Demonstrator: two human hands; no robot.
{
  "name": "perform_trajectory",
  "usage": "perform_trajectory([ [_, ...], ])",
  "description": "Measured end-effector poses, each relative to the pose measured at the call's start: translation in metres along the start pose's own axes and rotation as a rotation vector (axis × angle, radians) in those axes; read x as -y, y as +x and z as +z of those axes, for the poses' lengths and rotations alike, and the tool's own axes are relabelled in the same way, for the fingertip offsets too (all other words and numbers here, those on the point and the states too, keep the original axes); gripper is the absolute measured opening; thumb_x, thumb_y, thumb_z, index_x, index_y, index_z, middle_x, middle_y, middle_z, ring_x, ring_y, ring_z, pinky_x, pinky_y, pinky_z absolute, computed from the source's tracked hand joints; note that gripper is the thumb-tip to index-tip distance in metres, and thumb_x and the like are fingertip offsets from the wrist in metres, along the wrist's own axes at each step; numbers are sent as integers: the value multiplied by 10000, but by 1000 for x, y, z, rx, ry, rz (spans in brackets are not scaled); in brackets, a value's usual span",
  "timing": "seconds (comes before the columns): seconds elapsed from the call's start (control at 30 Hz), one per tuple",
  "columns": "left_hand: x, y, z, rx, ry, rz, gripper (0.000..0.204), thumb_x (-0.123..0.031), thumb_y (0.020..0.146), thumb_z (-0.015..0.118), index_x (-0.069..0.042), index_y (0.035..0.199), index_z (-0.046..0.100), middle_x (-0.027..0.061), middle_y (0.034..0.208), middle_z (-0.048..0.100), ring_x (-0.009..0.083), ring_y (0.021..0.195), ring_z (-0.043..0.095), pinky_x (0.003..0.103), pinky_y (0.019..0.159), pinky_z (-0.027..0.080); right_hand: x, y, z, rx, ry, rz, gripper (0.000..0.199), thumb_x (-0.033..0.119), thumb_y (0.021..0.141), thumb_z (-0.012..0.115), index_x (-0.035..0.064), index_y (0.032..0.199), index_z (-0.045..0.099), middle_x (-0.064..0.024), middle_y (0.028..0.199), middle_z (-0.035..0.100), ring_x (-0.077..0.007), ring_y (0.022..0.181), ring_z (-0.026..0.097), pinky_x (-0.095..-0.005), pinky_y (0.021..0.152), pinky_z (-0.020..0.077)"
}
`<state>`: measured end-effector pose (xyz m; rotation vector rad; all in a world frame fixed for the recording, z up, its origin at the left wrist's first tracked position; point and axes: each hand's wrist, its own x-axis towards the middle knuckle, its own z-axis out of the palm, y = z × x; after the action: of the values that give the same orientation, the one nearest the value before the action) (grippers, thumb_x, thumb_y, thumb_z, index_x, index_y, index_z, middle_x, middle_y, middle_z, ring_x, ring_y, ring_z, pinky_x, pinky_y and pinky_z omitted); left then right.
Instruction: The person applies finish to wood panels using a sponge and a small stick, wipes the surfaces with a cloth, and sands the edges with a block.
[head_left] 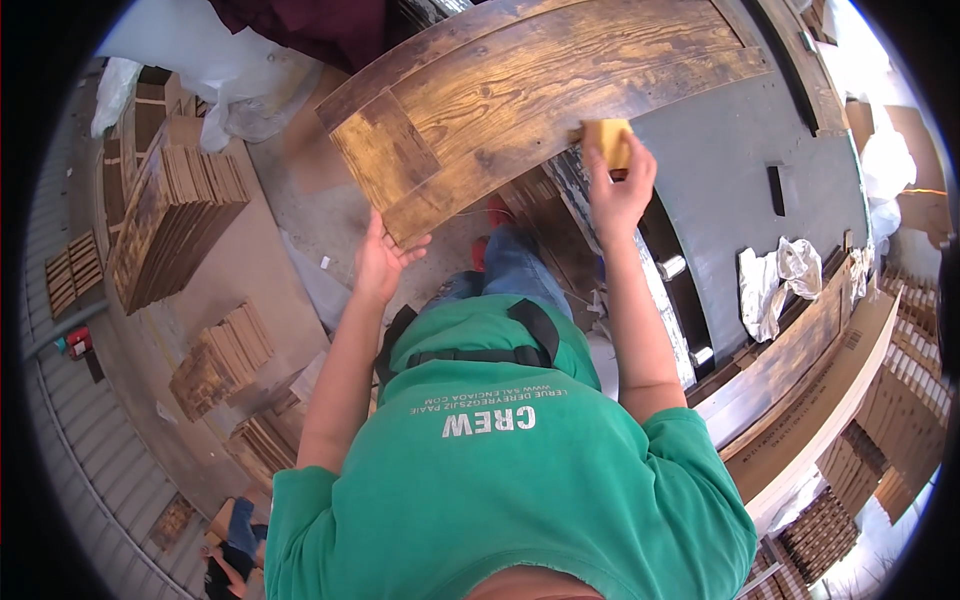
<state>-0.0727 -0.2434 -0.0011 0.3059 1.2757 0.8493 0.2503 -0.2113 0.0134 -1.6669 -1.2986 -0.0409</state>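
A long brown-stained wooden panel (pixel 540 85) with a framed border and strong dark grain slants across the top of the view. My left hand (pixel 380 262) grips its near left corner, the thumb along the end and the fingers by the lower edge. In my right hand (pixel 622 195) is a yellow sponge-like block (pixel 606 133), pinched between thumb and fingers. That block is at the panel's near edge, right of the middle; whether it touches the wood I cannot tell.
A dark grey work table (pixel 725 150) extends to the right, with crumpled white plastic (pixel 765 295) on it. Stacked wooden panels (pixel 180 215) stand at left. Along the right lies a long cardboard box (pixel 815 410). Another person (pixel 235 555) shows at lower left.
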Motion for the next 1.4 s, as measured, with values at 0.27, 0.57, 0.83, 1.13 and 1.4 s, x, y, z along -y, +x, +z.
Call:
perform_trajectory([
  [0.27,4,-11,-5,16,-29,0,545,-471,987,379,-24,1290,455,135,1167,615,288,946,648,342,730,522,41,-44,-11,385,188,-102,431,127,718,767,60,1118,623,-159,1093,588,-343,1018,549,-414,888,459],
  [0.57,10,-13,-3,7,-29,34,503,-414,983,440,23,1230,472,159,1091,636,301,875,670,343,682,537,18,-14,-20,462,57,-270,431,52,710,727,93,1123,611,-129,1069,571,-336,949,527,-398,829,472],
  [0.83,11,-14,-6,24,6,34,515,-428,978,449,29,1207,509,185,1039,652,273,827,672,333,676,537,-7,-11,-12,229,-154,-157,434,46,699,746,115,1112,631,-126,1082,593,-324,985,533,-394,866,462],
  [1.13,12,-12,-8,19,30,49,524,-438,974,453,29,1202,525,189,1038,655,258,813,670,323,682,532,10,-15,-10,349,-9,-257,439,22,683,710,133,1102,642,-102,1081,593,-334,926,548,-409,841,472],
  [1.4,11,-12,-5,5,35,26,517,-434,980,442,23,1206,523,182,1036,655,258,807,666,325,684,526,9,-6,-10,333,2,-295,472,21,661,734,128,1111,636,-105,1104,585,-319,978,546,-409,863,461],
])
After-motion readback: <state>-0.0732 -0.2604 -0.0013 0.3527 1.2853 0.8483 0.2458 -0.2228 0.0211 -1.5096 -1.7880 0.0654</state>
